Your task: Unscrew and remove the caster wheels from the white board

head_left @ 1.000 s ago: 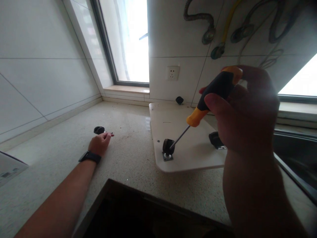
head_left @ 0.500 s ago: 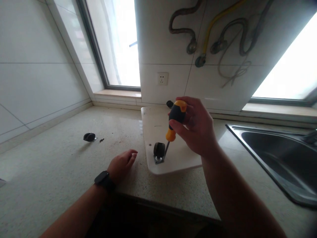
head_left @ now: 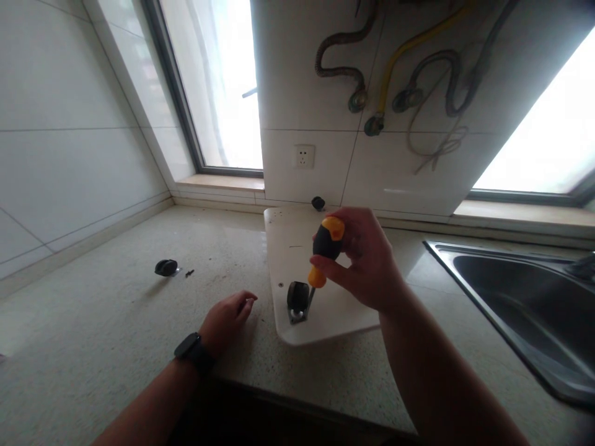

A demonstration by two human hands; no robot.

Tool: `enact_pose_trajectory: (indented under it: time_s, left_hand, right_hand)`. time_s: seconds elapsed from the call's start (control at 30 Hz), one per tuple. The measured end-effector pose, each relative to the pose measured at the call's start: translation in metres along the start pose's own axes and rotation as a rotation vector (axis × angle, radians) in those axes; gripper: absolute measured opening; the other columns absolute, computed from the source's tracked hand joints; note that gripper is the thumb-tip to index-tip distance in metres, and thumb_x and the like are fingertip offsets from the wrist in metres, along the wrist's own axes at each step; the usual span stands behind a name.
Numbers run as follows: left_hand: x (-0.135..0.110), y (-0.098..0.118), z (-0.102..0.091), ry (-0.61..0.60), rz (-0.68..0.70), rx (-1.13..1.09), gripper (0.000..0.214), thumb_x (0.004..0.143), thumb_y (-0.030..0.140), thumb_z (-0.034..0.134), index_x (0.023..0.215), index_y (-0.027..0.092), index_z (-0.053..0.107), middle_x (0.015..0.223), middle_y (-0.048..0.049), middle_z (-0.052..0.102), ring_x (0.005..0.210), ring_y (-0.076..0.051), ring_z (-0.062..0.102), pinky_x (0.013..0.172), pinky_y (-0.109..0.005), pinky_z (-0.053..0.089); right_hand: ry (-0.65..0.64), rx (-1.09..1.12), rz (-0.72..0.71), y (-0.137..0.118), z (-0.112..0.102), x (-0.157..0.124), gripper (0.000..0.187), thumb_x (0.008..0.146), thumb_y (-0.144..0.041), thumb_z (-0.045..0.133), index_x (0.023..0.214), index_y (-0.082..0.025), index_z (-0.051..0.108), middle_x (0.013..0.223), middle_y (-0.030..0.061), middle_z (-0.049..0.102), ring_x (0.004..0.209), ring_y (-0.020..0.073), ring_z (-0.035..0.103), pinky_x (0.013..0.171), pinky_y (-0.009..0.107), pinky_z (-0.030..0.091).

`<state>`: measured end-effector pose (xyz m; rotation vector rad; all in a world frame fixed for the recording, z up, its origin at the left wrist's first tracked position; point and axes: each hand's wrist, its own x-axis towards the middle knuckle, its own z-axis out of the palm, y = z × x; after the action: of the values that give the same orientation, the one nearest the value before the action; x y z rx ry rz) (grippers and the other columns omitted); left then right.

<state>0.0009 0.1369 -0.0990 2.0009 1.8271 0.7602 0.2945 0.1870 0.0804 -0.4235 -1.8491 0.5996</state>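
My right hand [head_left: 365, 260] is closed around the handle of a yellow and black screwdriver [head_left: 327, 241]. Its shaft slants down beside a black caster wheel [head_left: 297, 298], toward the caster's metal mounting plate. Whether the tip sits in a screw is too small to tell. The caster stands near the front left corner of a white board [head_left: 334, 319] with rounded corners, lying on the counter. Left of the board, my left hand [head_left: 227, 319] rests on the counter, its fingers loosely bent and apart, with no object visible in it.
A loose black caster [head_left: 166, 267] lies on the counter [head_left: 116, 322] at left, beside a small dark screw [head_left: 189, 273]. Another caster [head_left: 318, 202] shows at the board's far edge. A steel sink [head_left: 493, 303] is at right; hoses [head_left: 385, 80] and a socket [head_left: 305, 157] are on the wall.
The whole view has shifted slightly, with the counter lower in the picture. My right hand and the screwdriver sit a little lower and nearer the board. My left hand has stayed nearly still.
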Motion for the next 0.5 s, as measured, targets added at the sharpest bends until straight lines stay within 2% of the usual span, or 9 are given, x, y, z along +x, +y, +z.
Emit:
enact_pose_trajectory:
  time_s: [0.17, 0.27, 0.33, 0.4, 0.5]
  left_hand:
    - [0.000, 0.001, -0.002, -0.006, 0.004, -0.010, 0.030, 0.104, 0.038, 0.044, 0.111, 0.027, 0.070, 0.109, -0.0079, 0.078, 0.100, -0.027, 0.074, 0.086, -0.043, 0.057]
    - [-0.001, 0.012, -0.003, 0.080, 0.048, -0.015, 0.026, 0.103, 0.035, 0.046, 0.110, 0.027, 0.070, 0.105, -0.0090, 0.076, 0.095, -0.027, 0.073, 0.083, -0.043, 0.057]
    - [-0.003, 0.028, -0.004, 0.176, 0.106, -0.040, 0.024, 0.102, 0.033, 0.047, 0.112, 0.026, 0.069, 0.104, -0.0105, 0.073, 0.095, -0.027, 0.069, 0.085, -0.045, 0.056]
    - [-0.004, 0.048, -0.006, 0.247, 0.189, -0.094, 0.024, 0.102, 0.031, 0.050, 0.121, 0.026, 0.065, 0.111, -0.0122, 0.069, 0.103, -0.028, 0.066, 0.091, -0.048, 0.055]
    - [-0.005, 0.080, -0.011, 0.205, 0.344, -0.195, 0.041, 0.101, 0.025, 0.052, 0.142, 0.031, 0.052, 0.139, -0.0127, 0.059, 0.129, -0.030, 0.054, 0.108, -0.053, 0.048]
  right_hand:
    - [0.042, -0.112, -0.037, -0.007, 0.002, -0.006, 0.068, 0.071, -0.031, 0.092, 0.121, -0.036, 0.046, 0.099, -0.0009, 0.058, 0.073, 0.0167, 0.062, 0.056, 0.032, 0.059]
    - [0.041, -0.165, -0.042, -0.011, 0.004, -0.010, 0.072, 0.070, -0.035, 0.093, 0.122, -0.037, 0.044, 0.098, 0.0002, 0.057, 0.071, 0.0185, 0.062, 0.053, 0.034, 0.058]
    - [0.063, -0.213, -0.019, -0.013, 0.006, -0.012, 0.073, 0.069, -0.038, 0.093, 0.121, -0.036, 0.042, 0.097, 0.0010, 0.057, 0.071, 0.0200, 0.063, 0.051, 0.035, 0.058]
    - [0.101, -0.269, 0.005, -0.015, 0.009, -0.014, 0.073, 0.069, -0.042, 0.093, 0.119, -0.035, 0.040, 0.096, 0.0019, 0.056, 0.072, 0.0214, 0.063, 0.050, 0.036, 0.057]
    - [0.143, -0.342, 0.003, -0.017, 0.014, -0.015, 0.069, 0.073, -0.046, 0.089, 0.117, -0.033, 0.037, 0.096, 0.0022, 0.056, 0.077, 0.0232, 0.065, 0.053, 0.037, 0.058]
